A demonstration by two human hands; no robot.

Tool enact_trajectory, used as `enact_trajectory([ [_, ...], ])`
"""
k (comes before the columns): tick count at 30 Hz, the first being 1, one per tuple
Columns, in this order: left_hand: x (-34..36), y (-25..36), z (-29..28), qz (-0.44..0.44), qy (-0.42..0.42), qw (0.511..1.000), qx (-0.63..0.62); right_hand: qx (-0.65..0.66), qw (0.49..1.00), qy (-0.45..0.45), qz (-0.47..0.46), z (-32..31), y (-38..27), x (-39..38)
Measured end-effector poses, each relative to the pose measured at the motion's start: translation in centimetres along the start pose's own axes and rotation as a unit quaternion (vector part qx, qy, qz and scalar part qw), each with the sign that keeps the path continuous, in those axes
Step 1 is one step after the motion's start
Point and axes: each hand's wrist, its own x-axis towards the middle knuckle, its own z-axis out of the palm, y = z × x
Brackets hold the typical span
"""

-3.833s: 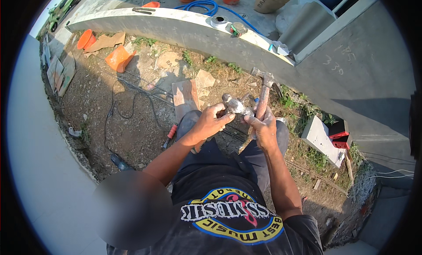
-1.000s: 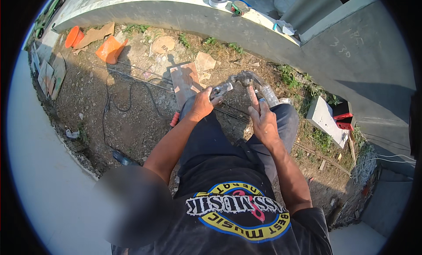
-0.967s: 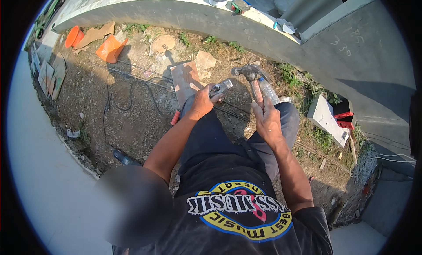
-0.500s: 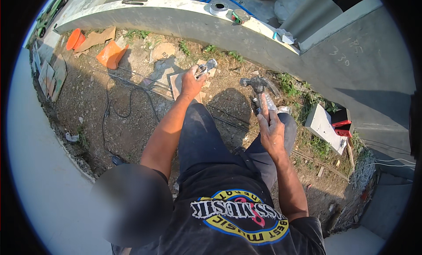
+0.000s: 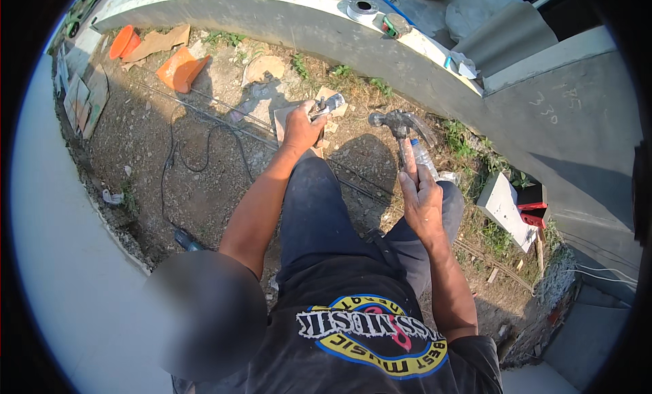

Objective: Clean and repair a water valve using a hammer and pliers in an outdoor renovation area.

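Note:
My right hand [image 5: 424, 205] is closed round the handle of a claw hammer [image 5: 402, 128]. The hammer's dark head points away from me, above my right knee. Ahead of my left knee, my left hand [image 5: 303, 129] grips a short dark rod [image 5: 322, 116] with a silvery piece [image 5: 333, 103] at its far end; their exact kind is too small to tell. Below that hand lies a flat pale brown piece [image 5: 280, 121], partly covered by the hand and knee. A clear plastic bottle [image 5: 424, 158] with a blue cap lies just beyond my right knee, beside the hammer handle.
A low grey wall [image 5: 285, 29] curves across the far side, with a white spool [image 5: 362, 10] and a tape measure [image 5: 396, 26] on top. Orange plastic pieces [image 5: 182, 69], long thin rods [image 5: 204, 112], and a power tool [image 5: 187, 240] with a black cord lie on the ground. A white block [image 5: 508, 211] stands right.
The view has shifted, so the surroundings sit lower right. The hammer head has turned slightly, uncovering more of the bottle. The rod in my left hand now stands more upright.

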Motion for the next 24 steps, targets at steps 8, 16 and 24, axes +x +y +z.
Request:
enact_trajectory([
  [8, -2.8, -2.7, -3.7, 0.044, 0.035, 0.996, 0.075, -0.003, 0.999, -0.044, -0.027, 1.2, -0.2, 1.1],
  [16, -8.8, -4.2, -3.6, -0.034, 0.052, 0.998, 0.013, 0.035, 0.992, -0.086, -0.089, 2.6, -3.6, 2.1],
  [24, -10.3, -4.1, -2.2, 0.022, 0.114, 0.99, 0.082, -0.112, 0.968, -0.174, -0.144, 7.9, -3.4, 1.6],
])
